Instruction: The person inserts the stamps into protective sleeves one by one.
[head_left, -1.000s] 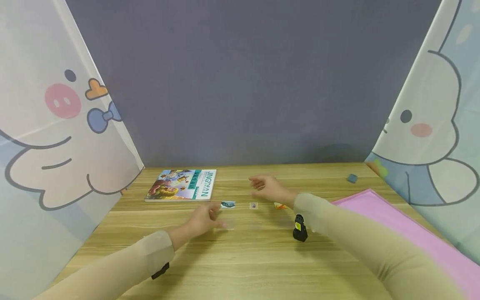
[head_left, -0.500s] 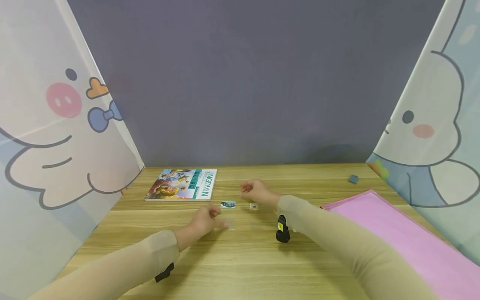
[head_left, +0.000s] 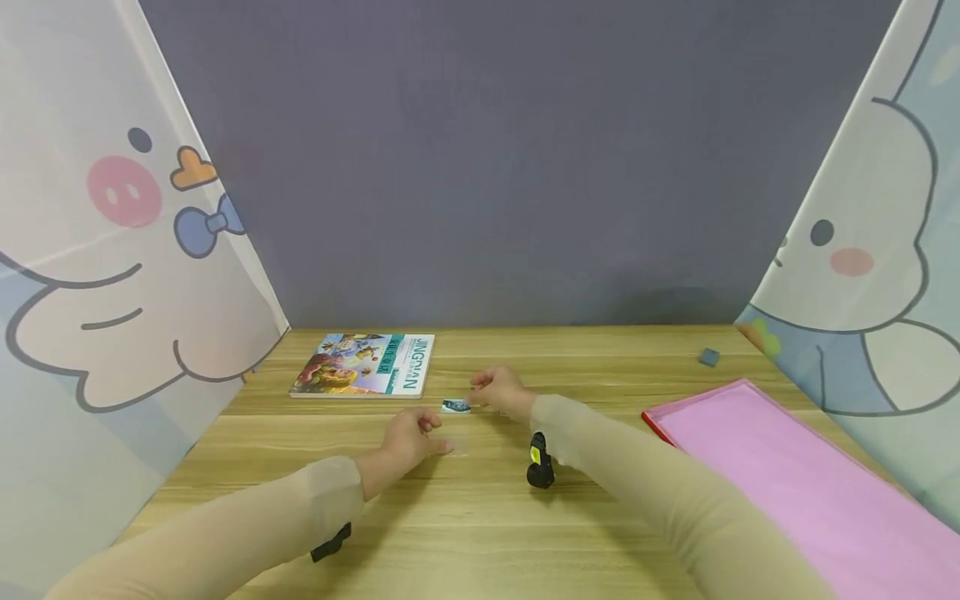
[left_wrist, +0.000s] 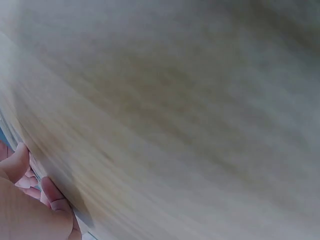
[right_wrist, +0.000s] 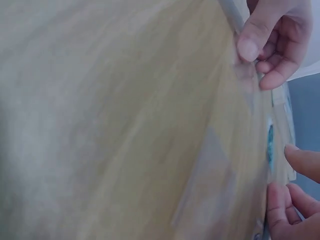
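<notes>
My left hand [head_left: 408,437] rests low on the wooden table, its thumb straight on the edge of a small clear plastic piece [head_left: 461,447]. Thumb and index fingertip stand apart. In the right wrist view that hand [right_wrist: 280,45] shows the clear piece [right_wrist: 245,75] under its thumb. My right hand [head_left: 502,392] hovers with fingertips at the right end of a small blue-white picture, stamp-like [head_left: 455,407]. Thumb and fingers are apart around the teal picture [right_wrist: 270,145] in the right wrist view. A second small picture is mostly hidden behind the right hand.
A picture-covered book [head_left: 362,367] lies at the back left. To the right stands a pink tray-like sheet [head_left: 780,467] with a red edge, and a small blue-grey block [head_left: 708,357] lies behind it. Another clear plastic piece [right_wrist: 207,185] shows in the right wrist view.
My right hand has moved left and slightly down, from above the middle picture to the blue-white one. The orange picture is now hidden behind the right sleeve. My left hand has barely moved.
</notes>
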